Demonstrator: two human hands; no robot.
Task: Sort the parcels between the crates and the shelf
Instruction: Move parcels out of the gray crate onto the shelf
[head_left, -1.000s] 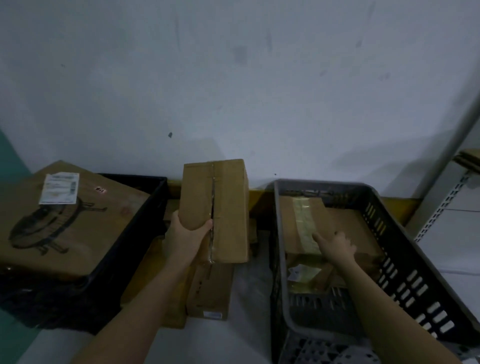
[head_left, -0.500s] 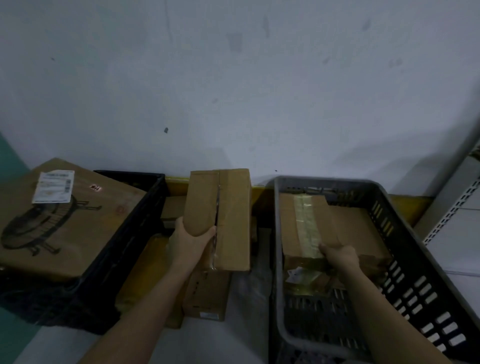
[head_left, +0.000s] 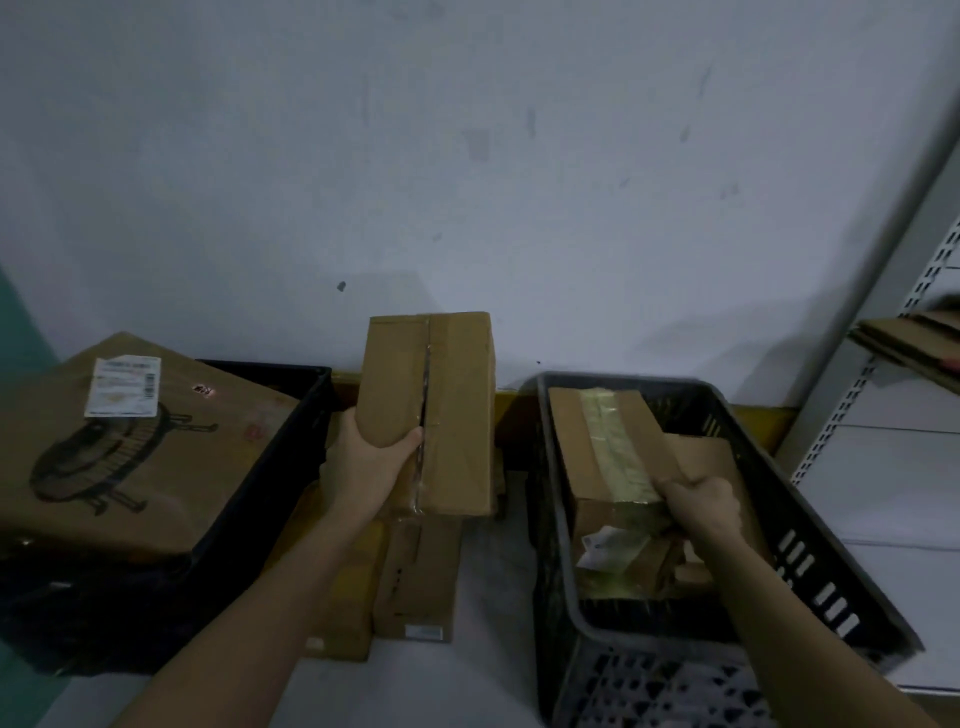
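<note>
My left hand (head_left: 371, 460) grips the near left corner of a long brown cardboard box (head_left: 444, 410) with a taped seam, held above the floor between the two crates. My right hand (head_left: 701, 504) is closed on the near end of a taped cardboard parcel (head_left: 605, 447) that lies inside the grey crate (head_left: 810, 525) on the right. More parcels lie under and beside it in that crate. A large flat box with a white label (head_left: 135, 441) rests tilted on the black crate (head_left: 291, 415) at the left.
Several brown boxes (head_left: 415, 577) lie on the floor between the crates, under the held box. A white metal shelf (head_left: 883, 405) stands at the right with flattened cardboard (head_left: 914, 338) on it. A pale wall runs close behind everything.
My right hand has closed on the near end of the taped parcel in the grey crate. My left hand keeps its grip on the long box, which sits a little higher in view.
</note>
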